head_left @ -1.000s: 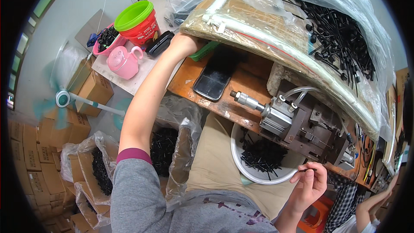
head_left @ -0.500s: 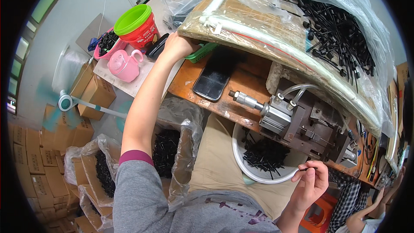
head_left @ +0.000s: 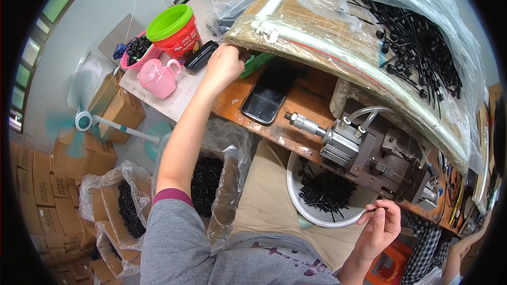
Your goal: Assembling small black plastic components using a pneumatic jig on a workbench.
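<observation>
My left hand (head_left: pixel 224 64) is curled beside the near left corner of the plastic-covered board (head_left: pixel 338 50), next to a green plastic basket (head_left: pixel 255 64). Its fingertips are turned away, so whatever it may hold is hidden. Low on the right, my right hand (head_left: pixel 381 228) pinches a small thin black part (head_left: pixel 374 209) between thumb and fingers. Close to that hand is a white mesh basket (head_left: pixel 297 207) holding many black stick-like parts (head_left: pixel 327 192). A metal clamping fixture with a cylinder (head_left: pixel 340 145) stands on the wooden bench above the basket.
A black phone (head_left: pixel 264 100) lies on the bench. Left of it are a pink lidded cup (head_left: pixel 158 79), a red and green bucket (head_left: pixel 177 34) and a black case (head_left: pixel 202 56). Black parts (head_left: pixel 422 47) lie on the raised board. Plastic-lined boxes (head_left: pixel 224 200) and a fan (head_left: pixel 83 121) are left.
My left hand has drawn back from under the board's corner, its knuckles now more in sight. My right hand keeps its pinch on the black part. The view has shifted slightly.
</observation>
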Tool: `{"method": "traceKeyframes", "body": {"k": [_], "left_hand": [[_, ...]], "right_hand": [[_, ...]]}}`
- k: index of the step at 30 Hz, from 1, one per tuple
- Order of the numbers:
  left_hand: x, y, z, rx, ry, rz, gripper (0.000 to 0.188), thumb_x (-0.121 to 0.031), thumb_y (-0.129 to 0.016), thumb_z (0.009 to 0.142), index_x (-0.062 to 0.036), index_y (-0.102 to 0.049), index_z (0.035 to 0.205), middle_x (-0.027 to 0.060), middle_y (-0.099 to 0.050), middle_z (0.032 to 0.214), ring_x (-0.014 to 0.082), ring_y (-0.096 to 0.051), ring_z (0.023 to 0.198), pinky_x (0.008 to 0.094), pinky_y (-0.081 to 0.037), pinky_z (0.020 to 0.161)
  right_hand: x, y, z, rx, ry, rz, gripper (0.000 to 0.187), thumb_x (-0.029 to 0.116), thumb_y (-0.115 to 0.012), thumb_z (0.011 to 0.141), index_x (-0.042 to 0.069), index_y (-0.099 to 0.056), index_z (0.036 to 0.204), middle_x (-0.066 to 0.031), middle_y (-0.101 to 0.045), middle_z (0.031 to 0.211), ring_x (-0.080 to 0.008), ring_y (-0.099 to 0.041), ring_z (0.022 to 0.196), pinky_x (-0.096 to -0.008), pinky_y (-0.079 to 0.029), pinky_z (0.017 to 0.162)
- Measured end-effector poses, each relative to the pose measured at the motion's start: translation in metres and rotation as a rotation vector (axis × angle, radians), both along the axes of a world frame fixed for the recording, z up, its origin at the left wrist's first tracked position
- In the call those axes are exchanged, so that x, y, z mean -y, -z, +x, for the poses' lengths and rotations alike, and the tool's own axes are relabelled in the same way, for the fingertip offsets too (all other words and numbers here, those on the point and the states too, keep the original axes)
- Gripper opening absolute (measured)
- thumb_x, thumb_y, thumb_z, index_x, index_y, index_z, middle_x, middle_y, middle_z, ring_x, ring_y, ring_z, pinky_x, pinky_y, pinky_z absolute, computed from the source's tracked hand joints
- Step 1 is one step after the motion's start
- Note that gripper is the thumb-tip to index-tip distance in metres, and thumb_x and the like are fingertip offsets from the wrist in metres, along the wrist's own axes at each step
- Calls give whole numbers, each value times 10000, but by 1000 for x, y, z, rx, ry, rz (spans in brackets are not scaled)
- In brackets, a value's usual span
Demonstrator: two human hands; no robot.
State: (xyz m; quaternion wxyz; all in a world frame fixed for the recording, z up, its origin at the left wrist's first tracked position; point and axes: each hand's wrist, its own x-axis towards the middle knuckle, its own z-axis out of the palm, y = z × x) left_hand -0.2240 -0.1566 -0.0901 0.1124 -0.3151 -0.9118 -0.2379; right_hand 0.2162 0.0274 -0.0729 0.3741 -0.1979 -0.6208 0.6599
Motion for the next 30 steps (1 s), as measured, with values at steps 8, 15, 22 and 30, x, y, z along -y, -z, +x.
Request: {"method": "traceKeyframes", "body": {"k": [8, 15, 22, 30], "left_hand": [[23, -23, 79, -192, -155, 235, 148, -85, -538, 942, -15, -607, 1052, 167, -631, 859, 363, -618, 821, 448, -491, 749], [12, -85, 201, 587, 470, 729, 483, 2, -452, 972, -26, -455, 1454, 104, -560, 1211, 146, -563, 907, 241, -474, 792], [-40, -66, 279, 704, 810, 419, 373, 82, -741, 759, 32, -707, 1127, 174, -674, 1137, 251, -691, 983, 323, -589, 815], [-65, -38, 302, 309, 1025, 402, 325, -69, -841, 637, 11, -757, 940, 166, -712, 1121, 231, -726, 808, 302, -603, 689]], "right_hand": [[4, -3, -7, -29, 16, -27, 144, 13, -603, 941, -74, -609, 1056, -154, -638, 925, -173, -644, 681, -244, -533, 543], [3, -4, -22, 67, -56, -229, 176, -46, -610, 924, -68, -606, 1099, -215, -721, 934, -208, -697, 670, -274, -556, 635], [-17, -2, -25, 18, -209, -371, 173, 127, -546, 1022, -42, -584, 1033, -220, -713, 891, -190, -686, 603, -260, -539, 536], [-31, -2, -11, -94, -239, -381, 236, 194, -483, 1059, -16, -566, 992, -168, -692, 795, -151, -647, 525, -242, -508, 486]]}}
